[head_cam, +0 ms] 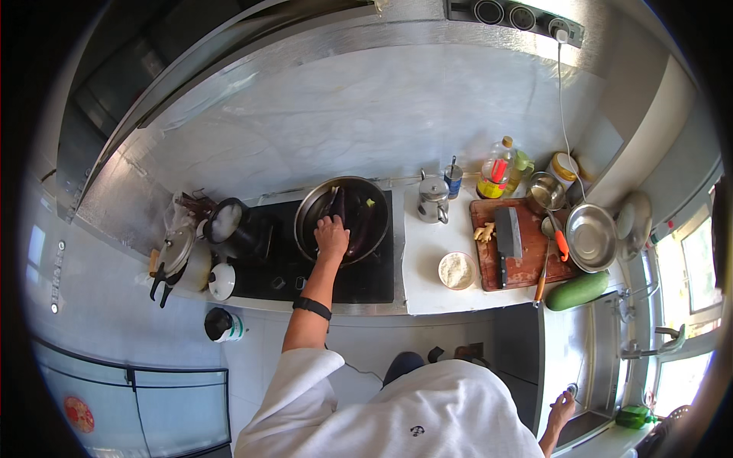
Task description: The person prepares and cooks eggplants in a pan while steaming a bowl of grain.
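My left hand [332,233] reaches into a wide metal pan [299,220] on the black cooktop. Its fingers curl over a dark purple eggplant [339,201], whose far end shows beyond the fingertips; the underside of the grip is hidden. To the right in the same pan lies a second eggplant [362,224] with a pale green stem end. My right hand [563,406] is low at the right, over the near side of the metal sink [579,343], close to its drain. Its fingers are partly bent, and it is too small to tell whether they hold anything.
A wooden cutting board [532,269] holds a cleaver [508,235] and ginger [484,232]. Around it are a bowl of white grains [456,271], a green gourd [577,291], a metal basin [591,237] and an oil bottle [496,170]. A pressure cooker [182,257] stands left.
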`<move>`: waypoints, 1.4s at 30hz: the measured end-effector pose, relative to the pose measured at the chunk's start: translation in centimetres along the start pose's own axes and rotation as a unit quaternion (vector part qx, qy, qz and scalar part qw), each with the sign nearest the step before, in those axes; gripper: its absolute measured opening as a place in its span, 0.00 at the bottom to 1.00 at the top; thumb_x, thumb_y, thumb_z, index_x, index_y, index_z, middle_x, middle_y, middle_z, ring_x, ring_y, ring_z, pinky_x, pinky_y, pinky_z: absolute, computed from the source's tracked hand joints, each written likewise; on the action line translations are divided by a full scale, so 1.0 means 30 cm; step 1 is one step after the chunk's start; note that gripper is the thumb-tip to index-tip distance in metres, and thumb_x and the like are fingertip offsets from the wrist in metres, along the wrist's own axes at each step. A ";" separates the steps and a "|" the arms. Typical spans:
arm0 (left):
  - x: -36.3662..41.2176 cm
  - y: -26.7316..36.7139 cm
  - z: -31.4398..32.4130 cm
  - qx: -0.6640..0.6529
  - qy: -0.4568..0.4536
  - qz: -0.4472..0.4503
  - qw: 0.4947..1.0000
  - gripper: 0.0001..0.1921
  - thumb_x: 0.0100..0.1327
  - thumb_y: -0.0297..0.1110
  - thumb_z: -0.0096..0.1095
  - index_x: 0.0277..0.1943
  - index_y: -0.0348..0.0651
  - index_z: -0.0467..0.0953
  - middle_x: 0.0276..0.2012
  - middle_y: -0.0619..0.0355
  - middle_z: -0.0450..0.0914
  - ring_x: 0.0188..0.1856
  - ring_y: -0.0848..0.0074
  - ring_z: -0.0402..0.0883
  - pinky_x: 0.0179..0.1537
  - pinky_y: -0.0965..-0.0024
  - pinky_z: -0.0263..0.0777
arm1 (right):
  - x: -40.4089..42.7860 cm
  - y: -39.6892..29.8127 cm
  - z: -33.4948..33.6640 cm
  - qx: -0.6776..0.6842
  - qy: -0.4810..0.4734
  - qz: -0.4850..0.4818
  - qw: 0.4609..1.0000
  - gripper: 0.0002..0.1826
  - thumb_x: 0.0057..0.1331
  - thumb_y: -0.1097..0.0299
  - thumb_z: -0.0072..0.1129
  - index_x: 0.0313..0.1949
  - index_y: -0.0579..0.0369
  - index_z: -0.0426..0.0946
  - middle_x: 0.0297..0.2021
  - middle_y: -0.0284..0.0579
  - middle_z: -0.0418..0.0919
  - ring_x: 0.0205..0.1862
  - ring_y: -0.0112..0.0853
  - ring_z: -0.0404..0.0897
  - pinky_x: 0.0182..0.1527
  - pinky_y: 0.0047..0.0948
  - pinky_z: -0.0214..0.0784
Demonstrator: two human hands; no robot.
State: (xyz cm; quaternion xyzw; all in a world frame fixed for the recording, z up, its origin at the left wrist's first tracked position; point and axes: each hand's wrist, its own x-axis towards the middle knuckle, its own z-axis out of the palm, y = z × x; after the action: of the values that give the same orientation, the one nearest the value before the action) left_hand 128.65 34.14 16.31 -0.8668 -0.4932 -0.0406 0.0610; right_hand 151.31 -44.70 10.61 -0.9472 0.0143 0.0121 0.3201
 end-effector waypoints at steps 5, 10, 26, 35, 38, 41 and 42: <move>-0.004 -0.049 0.066 -0.033 -0.114 -0.073 0.990 0.42 0.64 0.60 0.60 0.71 0.38 0.60 0.68 0.37 0.62 0.69 0.48 0.61 0.62 0.49 0.66 | 0.035 0.006 0.068 0.010 -0.039 -0.007 0.999 0.13 0.67 0.72 0.54 0.45 0.69 0.79 0.37 0.54 0.84 0.21 0.36 0.83 0.24 0.32 0.76; 0.001 -0.018 0.042 -0.049 -0.164 -0.085 0.982 0.43 0.65 0.63 0.55 0.73 0.40 0.57 0.71 0.36 0.58 0.73 0.47 0.56 0.66 0.42 0.59 | 0.036 -0.064 0.081 -0.022 -0.034 -0.070 0.997 0.14 0.66 0.72 0.53 0.44 0.71 0.79 0.33 0.55 0.83 0.19 0.35 0.82 0.20 0.31 0.75; 0.032 0.021 0.020 0.021 -0.069 -0.006 0.997 0.39 0.63 0.61 0.58 0.71 0.49 0.62 0.68 0.39 0.64 0.72 0.47 0.57 0.63 0.33 0.56 | -0.169 -0.168 -0.083 -0.049 -0.002 0.005 0.999 0.17 0.63 0.69 0.54 0.48 0.68 0.80 0.35 0.56 0.84 0.26 0.36 0.84 0.35 0.34 0.76; -0.050 0.004 -0.102 -0.154 0.252 0.244 0.924 0.12 0.71 0.28 0.51 0.45 0.30 0.81 0.43 0.39 0.82 0.46 0.49 0.80 0.50 0.54 0.74 | 0.052 -0.417 -0.325 0.534 -0.001 0.107 0.839 0.20 0.71 0.58 0.55 0.54 0.59 0.78 0.44 0.40 0.83 0.34 0.30 0.84 0.33 0.27 0.76; -0.358 0.329 -0.392 -0.222 0.186 0.267 0.919 0.16 0.73 0.40 0.50 0.41 0.35 0.81 0.38 0.43 0.81 0.44 0.49 0.77 0.50 0.51 0.69 | 0.099 -0.208 -0.345 -0.068 0.110 0.009 0.991 0.17 0.68 0.57 0.55 0.46 0.58 0.82 0.27 0.42 0.84 0.24 0.30 0.83 0.29 0.30 0.76; -0.538 0.416 -0.355 -0.248 0.107 0.302 0.914 0.15 0.73 0.36 0.50 0.40 0.34 0.81 0.37 0.43 0.81 0.42 0.49 0.77 0.47 0.51 0.70 | 0.152 -0.239 -0.448 0.214 0.216 0.096 0.948 0.14 0.68 0.60 0.54 0.38 0.56 0.84 0.23 0.41 0.84 0.20 0.26 0.81 0.26 0.29 0.74; -0.611 0.458 -0.320 -0.261 0.067 0.287 0.919 0.14 0.72 0.35 0.52 0.40 0.33 0.81 0.36 0.42 0.81 0.41 0.49 0.77 0.46 0.52 0.71 | 0.158 -0.196 -0.513 0.203 0.289 0.074 0.933 0.13 0.68 0.63 0.53 0.36 0.57 0.84 0.21 0.41 0.84 0.19 0.24 0.80 0.25 0.27 0.73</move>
State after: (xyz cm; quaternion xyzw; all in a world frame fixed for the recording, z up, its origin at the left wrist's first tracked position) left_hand 131.01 10.20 22.52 -0.9515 -0.1895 -0.2070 -0.1257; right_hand 156.48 -49.46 26.26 -0.8207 0.1786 -0.2416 0.4859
